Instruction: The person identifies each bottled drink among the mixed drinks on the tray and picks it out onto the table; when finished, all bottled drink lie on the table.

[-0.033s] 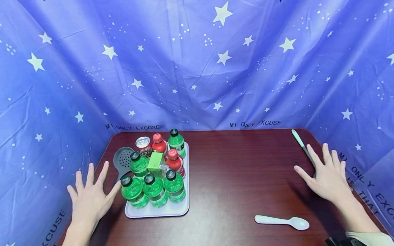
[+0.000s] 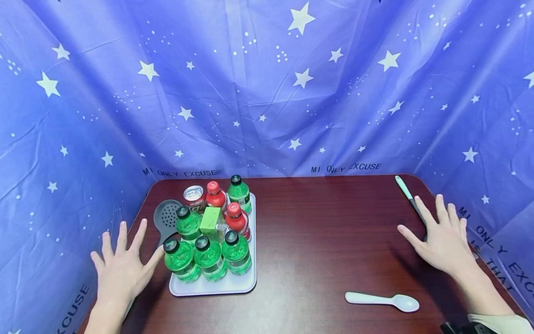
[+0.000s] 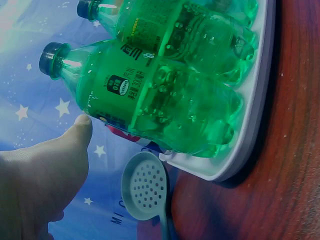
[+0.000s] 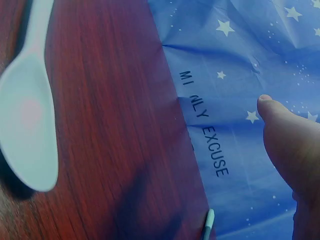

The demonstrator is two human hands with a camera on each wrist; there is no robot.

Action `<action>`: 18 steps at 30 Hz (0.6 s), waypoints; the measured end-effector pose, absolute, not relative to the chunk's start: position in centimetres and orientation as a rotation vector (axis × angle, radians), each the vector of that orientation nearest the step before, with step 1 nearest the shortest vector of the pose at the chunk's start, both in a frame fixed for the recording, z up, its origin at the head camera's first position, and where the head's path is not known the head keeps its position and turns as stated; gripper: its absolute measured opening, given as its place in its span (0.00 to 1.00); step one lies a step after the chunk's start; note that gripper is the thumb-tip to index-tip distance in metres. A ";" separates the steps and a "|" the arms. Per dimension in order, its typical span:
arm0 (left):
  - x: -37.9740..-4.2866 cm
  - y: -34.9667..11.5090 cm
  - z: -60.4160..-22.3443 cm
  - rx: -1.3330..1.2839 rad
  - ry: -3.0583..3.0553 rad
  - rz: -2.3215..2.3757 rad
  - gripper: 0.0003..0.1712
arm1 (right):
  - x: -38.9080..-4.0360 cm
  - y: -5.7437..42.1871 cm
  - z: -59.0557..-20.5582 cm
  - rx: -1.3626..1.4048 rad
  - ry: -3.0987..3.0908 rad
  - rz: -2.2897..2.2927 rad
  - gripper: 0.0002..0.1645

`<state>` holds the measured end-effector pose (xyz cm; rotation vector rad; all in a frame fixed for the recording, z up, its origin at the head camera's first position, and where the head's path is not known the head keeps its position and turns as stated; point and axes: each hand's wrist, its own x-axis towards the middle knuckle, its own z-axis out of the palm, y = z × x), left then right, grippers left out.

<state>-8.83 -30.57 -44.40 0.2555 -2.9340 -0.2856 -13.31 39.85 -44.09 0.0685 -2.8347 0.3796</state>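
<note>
My left hand [image 2: 123, 273] is held left of the tray [image 2: 208, 290], fingers spread, holding nothing. Its thumb tip comes close to the cap of the front-left green soda bottle [image 2: 182, 262] in the head view. The left wrist view shows that thumb [image 3: 75, 137] below the bottle's neck. A grey skimmer [image 2: 168, 215] lies beyond this hand, its handle partly hidden. On the right, my right hand [image 2: 444, 243] is spread above the table with nothing in it. It covers part of a dark utensil with a mint handle [image 2: 403, 186]. A white spoon [image 2: 381, 300] lies nearer the front.
Several green bottles, two red-capped bottles [image 2: 238, 222], a drink can [image 2: 194, 197] and a green box [image 2: 211, 220] crowd the tray. Blue star-printed cloth [image 2: 267, 93] walls the back and both sides of the brown table [image 2: 317, 232].
My right hand has shifted very slightly to the left. All else looks the same.
</note>
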 end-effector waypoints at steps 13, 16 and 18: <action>-9.0 -30.6 -43.3 0.212 -2.868 -0.398 0.52 | -14.5 36.3 -41.6 0.243 -2.733 0.519 0.57; -8.8 -30.6 -43.1 0.201 -2.863 -0.465 0.51 | -14.9 35.1 -40.9 0.285 -2.734 0.544 0.56; -8.7 -30.6 -43.1 0.185 -2.849 -0.516 0.50 | -15.1 34.2 -40.4 0.309 -2.738 0.562 0.56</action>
